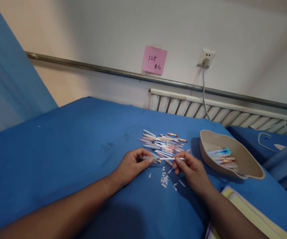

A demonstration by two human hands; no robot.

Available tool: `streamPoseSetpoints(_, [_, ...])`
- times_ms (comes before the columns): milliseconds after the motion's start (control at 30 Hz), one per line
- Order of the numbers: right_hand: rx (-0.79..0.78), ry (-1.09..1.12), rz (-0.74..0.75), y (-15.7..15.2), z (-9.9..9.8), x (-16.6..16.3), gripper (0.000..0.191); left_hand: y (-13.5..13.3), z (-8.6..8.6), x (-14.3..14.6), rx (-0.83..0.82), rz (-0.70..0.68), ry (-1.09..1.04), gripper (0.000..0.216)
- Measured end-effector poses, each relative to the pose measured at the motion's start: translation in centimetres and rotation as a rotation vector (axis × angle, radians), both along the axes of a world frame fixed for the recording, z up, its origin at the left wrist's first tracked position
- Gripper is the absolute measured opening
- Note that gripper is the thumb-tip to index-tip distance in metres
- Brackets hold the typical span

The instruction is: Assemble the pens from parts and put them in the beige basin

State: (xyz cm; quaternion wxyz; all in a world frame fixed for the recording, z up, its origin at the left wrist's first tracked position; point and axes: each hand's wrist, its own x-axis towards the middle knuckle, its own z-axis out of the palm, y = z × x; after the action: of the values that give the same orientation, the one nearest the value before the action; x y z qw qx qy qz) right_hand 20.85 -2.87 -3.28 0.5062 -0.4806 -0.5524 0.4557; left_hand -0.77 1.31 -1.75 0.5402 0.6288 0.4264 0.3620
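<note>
My left hand pinches a pale, translucent pen barrel between thumb and fingers. In the fingertips of my right hand is a thin white pen refill, lined up with the barrel's right end. Whether the refill's tip sits inside the barrel I cannot tell. Just beyond both hands lies a loose pile of pen parts, with barrels, refills and a few orange-brown pieces. Between my wrists several small white pen tips are scattered on the blue cloth.
A beige basin at the right holds several blue and orange pens. A yellow, purple-edged item lies at the near right. Behind the blue-covered table are a radiator, a metal pipe and a plugged-in socket.
</note>
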Motion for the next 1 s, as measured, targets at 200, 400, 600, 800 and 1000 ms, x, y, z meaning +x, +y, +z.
streamPoseSetpoints(200, [0.030, -0.194, 0.086, -0.8, 0.2, -0.6, 0.023, -0.8, 0.0, 0.3, 0.021, -0.101, 0.002, 0.019])
streamPoseSetpoints(400, [0.130, -0.370, 0.226, -1.4, 0.3, -1.2, 0.024, -1.5, 0.0, 0.6, 0.134, -0.085, 0.085, 0.016])
streamPoseSetpoints(600, [0.076, -0.340, 0.273, -1.9, 0.3, -1.8, 0.027, -1.7, 0.2, 0.6, 0.126, -0.133, 0.092, 0.016])
streamPoseSetpoints(800, [-0.039, -0.163, 0.275, -1.9, 0.4, -2.0, 0.030, -1.7, 0.5, 0.4, 0.131, -0.209, 0.123, 0.015])
streamPoseSetpoints(1000, [-0.120, 0.090, 0.231, -1.1, 0.2, -1.7, 0.027, -1.8, 0.4, 0.6, 0.109, -0.347, 0.184, 0.019])
